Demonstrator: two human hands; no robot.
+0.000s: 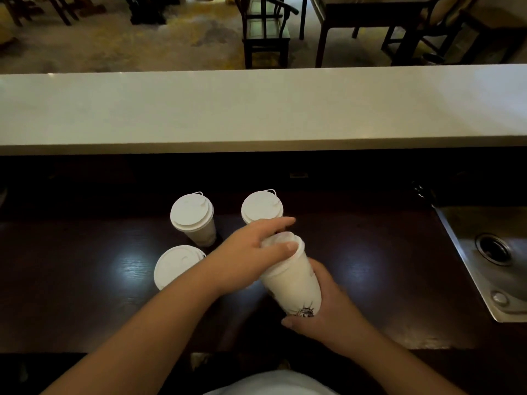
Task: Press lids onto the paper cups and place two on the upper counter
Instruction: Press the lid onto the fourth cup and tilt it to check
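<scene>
My right hand (328, 306) grips a white paper cup (293, 280) around its lower body, holding it tilted above the dark lower counter (85, 280). My left hand (251, 252) lies over the cup's white lid (285, 240), thumb on the rim and fingers across the top. Three more lidded white cups stand upright on the dark counter: one at the back left (192, 216), one at the back right (261, 206) just behind my left hand, and one at the front left (174, 265), partly hidden by my left forearm. The pale upper counter (256, 109) runs across the view behind them.
A steel sink (490, 252) with a drain is set into the counter at the right. Dark wooden chairs (265, 29) and a table stand on the floor beyond the upper counter.
</scene>
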